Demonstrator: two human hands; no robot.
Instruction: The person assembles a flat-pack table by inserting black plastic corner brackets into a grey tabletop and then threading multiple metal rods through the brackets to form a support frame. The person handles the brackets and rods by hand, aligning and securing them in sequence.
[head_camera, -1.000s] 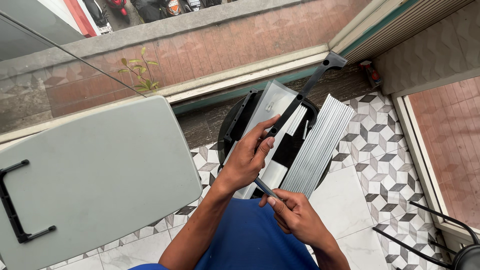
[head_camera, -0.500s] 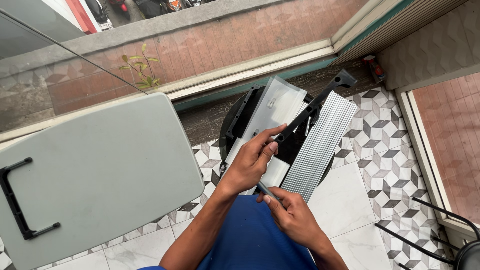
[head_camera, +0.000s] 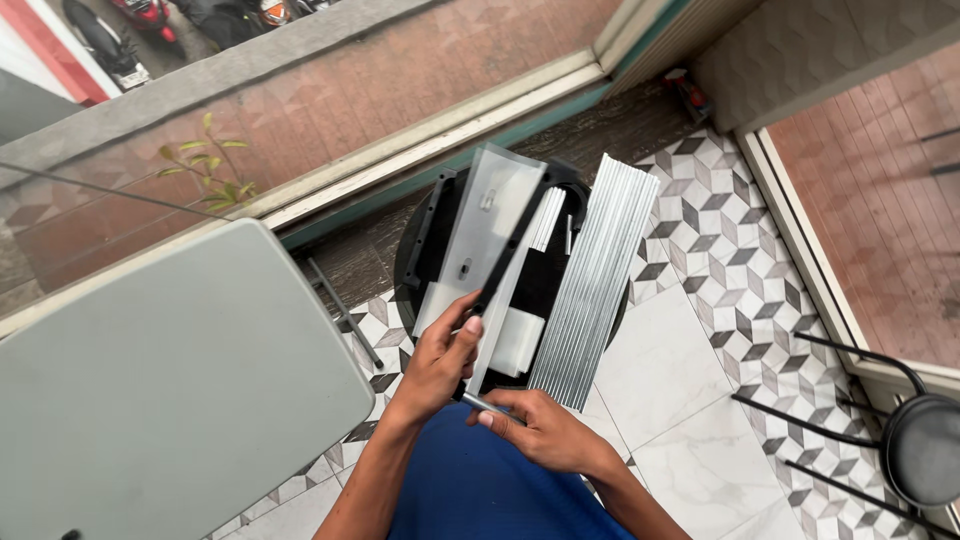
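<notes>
At far left we see a grey folding worktop (head_camera: 170, 400), then a black round base (head_camera: 520, 290) on the tiled floor (head_camera: 680, 370), with ribbed aluminium slats (head_camera: 595, 285) to its right. Our left hand (head_camera: 440, 360) has its fingers closed around a thin black rod (head_camera: 512, 250), whose long axis slants up to the right over a clear plastic packet (head_camera: 485, 225). Our right hand (head_camera: 540, 430) pinches the rod's metal lower end (head_camera: 485, 403) just beneath.

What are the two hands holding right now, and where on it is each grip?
Both grips are on a long black bar, at its near end: the left hand just above the right hand, which pinches the very end.
</notes>
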